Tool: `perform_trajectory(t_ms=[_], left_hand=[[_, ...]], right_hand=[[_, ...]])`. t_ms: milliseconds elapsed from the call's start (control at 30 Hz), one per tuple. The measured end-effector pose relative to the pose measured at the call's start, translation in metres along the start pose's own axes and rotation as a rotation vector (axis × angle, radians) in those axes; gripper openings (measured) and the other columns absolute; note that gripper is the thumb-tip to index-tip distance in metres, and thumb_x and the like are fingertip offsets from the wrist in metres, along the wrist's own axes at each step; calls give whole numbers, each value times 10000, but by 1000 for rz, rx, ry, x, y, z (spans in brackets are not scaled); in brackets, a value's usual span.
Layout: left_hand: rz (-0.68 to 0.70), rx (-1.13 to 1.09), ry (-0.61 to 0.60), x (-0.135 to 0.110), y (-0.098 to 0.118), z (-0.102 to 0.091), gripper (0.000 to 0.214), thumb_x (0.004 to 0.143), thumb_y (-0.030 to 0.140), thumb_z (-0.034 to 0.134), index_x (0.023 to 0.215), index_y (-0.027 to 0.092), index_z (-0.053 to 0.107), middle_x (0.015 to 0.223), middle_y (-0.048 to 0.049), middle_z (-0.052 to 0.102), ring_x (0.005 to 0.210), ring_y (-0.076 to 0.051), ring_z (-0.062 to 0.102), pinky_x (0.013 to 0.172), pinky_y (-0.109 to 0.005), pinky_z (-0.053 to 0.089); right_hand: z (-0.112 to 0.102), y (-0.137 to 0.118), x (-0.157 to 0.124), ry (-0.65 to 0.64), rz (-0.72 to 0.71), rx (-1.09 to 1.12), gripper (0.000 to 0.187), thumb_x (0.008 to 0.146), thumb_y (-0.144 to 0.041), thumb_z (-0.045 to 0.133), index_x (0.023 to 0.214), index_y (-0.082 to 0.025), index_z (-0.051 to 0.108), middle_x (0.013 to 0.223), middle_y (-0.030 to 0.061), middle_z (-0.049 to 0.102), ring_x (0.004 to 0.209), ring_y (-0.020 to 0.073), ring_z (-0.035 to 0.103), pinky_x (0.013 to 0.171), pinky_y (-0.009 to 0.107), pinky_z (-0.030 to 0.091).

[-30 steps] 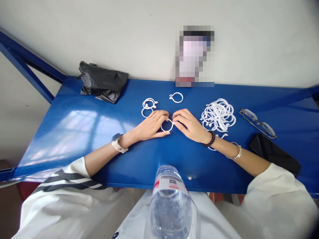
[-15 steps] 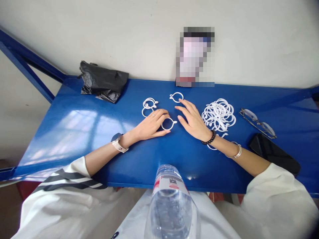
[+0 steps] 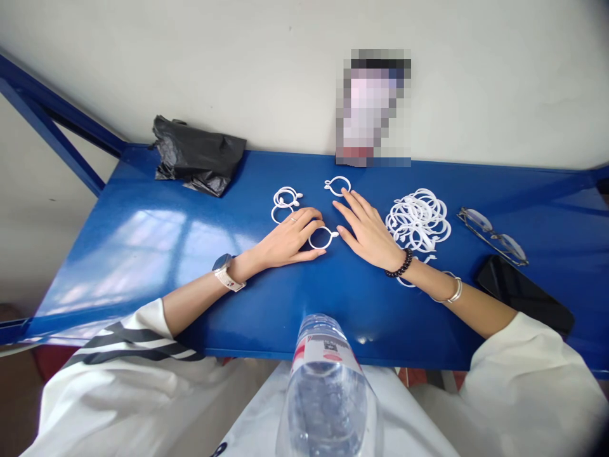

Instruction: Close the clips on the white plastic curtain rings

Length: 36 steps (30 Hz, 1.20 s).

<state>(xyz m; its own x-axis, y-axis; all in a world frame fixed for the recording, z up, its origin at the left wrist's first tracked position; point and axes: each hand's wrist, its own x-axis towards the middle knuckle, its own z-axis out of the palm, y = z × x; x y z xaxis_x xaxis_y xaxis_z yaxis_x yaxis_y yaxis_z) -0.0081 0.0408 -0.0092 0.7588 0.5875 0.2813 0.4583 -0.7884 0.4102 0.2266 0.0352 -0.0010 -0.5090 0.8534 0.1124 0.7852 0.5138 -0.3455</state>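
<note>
My left hand [image 3: 288,241] rests on the blue table [image 3: 143,247] and pinches a white plastic ring [image 3: 322,237] between thumb and fingers. My right hand [image 3: 366,230] lies just right of that ring, fingers stretched out flat and apart, holding nothing. Its fingertips point toward a single white ring [image 3: 337,186] near the back edge. A pile of several white rings [image 3: 417,220] lies right of my right hand. A small cluster of rings [image 3: 284,202] sits behind my left hand.
A crumpled black plastic bag [image 3: 196,156] lies at the back left. Eyeglasses [image 3: 492,235] and a black phone [image 3: 523,293] lie at the right. A clear water bottle [image 3: 327,387] stands close below the table's front edge. A blurred object leans on the wall.
My right hand let go of the ring and opened, reaching back toward the single ring. My left hand kept hold of the ring and stayed in place.
</note>
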Motion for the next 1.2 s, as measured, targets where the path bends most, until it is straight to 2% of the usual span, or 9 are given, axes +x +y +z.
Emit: perform_trajectory(t_ms=[100, 333, 567, 667, 767, 833, 1033, 1200], left_hand=[[9, 11, -1, 0, 0, 0, 468, 975, 506, 460, 1190, 105, 570, 1228, -203, 573, 1223, -326, 513, 1066, -499, 448], [27, 40, -2, 0, 0, -1, 453, 980, 495, 455, 1181, 104, 570, 1220, -203, 575, 1202, -321, 524, 1046, -493, 462], [26, 82, 82, 0, 1, 1, 448, 977, 470, 475, 1241, 111, 519, 1243, -196, 568, 1227, -312, 523, 1065, -481, 454], [-85, 138, 200, -1, 0, 1, 436, 966, 448, 497, 1259, 126, 507, 1258, -192, 565, 1230, -310, 529, 1068, -490, 443], [-304, 238, 339, -1, 0, 1, 418, 942, 414, 533, 1266, 152, 510, 1268, -184, 568, 1266, -330, 509, 1084, -525, 403], [-418, 297, 383, -1, 0, 1, 424, 927, 400, 549, 1272, 158, 514, 1290, -186, 562, 1311, -348, 476, 1118, -552, 348], [-569, 346, 265, 0, 2, 3, 438, 927, 370, 515, 1292, 128, 521, 1362, -215, 528, 1369, -372, 425, 1144, -576, 281], [-581, 328, 240, -1, 0, 4, 438, 940, 333, 478, 1322, 120, 498, 1386, -222, 510, 1388, -369, 405, 1155, -575, 262]], right_hand=[[1, 0, 0, -4, -17, -14, 514, 1009, -315, 376, 1501, -168, 397, 1632, 144, 278, 1507, 339, 263, 1146, 581, 358], [0, 1, 0, 20, -53, -53, 469, 1010, -323, 389, 1427, -130, 484, 1565, 168, 403, 1445, 348, 361, 1112, 566, 398], [-1, 2, 1, 44, -94, -86, 430, 1005, -311, 420, 1365, -107, 538, 1483, 180, 497, 1376, 345, 436, 1082, 538, 429], [-2, 1, 1, 60, -104, -94, 412, 1003, -301, 428, 1340, -104, 558, 1434, 181, 538, 1346, 342, 462, 1069, 528, 439], [-3, 1, 1, 62, -109, -97, 399, 1000, -290, 429, 1328, -107, 566, 1388, 185, 567, 1320, 341, 482, 1045, 525, 452], [-4, 1, 1, 59, -114, -100, 398, 999, -289, 431, 1322, -101, 568, 1368, 191, 577, 1307, 343, 489, 1032, 525, 458], [-4, 2, 1, 69, -119, -82, 365, 998, -274, 423, 1295, -123, 572, 1328, 186, 584, 1281, 334, 502, 1020, 518, 456], [-3, 3, 1, 94, -123, -42, 287, 989, -253, 442, 1206, -129, 583, 1263, 177, 600, 1241, 318, 524, 987, 480, 465]])
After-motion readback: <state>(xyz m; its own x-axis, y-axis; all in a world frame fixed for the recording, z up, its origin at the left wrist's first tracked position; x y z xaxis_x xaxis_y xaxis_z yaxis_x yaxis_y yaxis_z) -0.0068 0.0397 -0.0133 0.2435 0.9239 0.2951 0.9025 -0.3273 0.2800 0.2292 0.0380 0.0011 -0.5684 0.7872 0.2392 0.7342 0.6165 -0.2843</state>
